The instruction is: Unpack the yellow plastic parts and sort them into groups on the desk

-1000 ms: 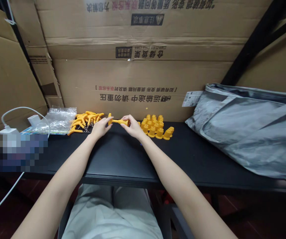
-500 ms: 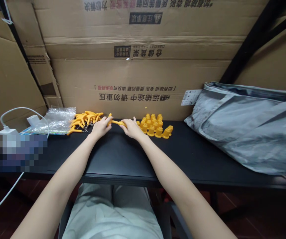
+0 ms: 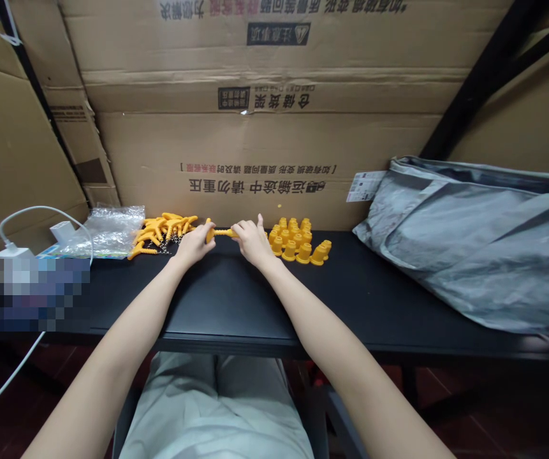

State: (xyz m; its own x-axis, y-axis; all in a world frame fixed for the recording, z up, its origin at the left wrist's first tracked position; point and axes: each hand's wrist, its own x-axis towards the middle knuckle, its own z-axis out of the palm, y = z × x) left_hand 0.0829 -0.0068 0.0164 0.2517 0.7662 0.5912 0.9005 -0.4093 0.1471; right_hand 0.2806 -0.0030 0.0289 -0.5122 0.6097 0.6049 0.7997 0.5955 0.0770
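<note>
A yellow plastic piece with a ridged rod [image 3: 222, 233] spans the gap between my hands, held level just above the table. My left hand [image 3: 194, 245] is closed around its wider handle end. At the other end, the fingers of my right hand [image 3: 254, 242] pinch a yellow part on the rod, mostly covered by the fingertips; one finger sticks up. Left of my left hand lies a pile of yellow forked handles [image 3: 162, 228] with small metal chains [image 3: 163, 245]. Several yellow cone-shaped caps [image 3: 304, 252] stand just right of my right hand.
Clear plastic bags [image 3: 111, 229] and a white charger with cable [image 3: 13, 253] lie on the left of the black table [image 3: 236, 299]. A large grey bag [image 3: 475, 248] takes up the right side. A cardboard sheet [image 3: 264, 140] stands behind as a wall.
My right hand's fingers have shifted and rolled over the end of the rod, with one finger lifted higher. My left hand keeps its hold on the handle, almost unmoved.
</note>
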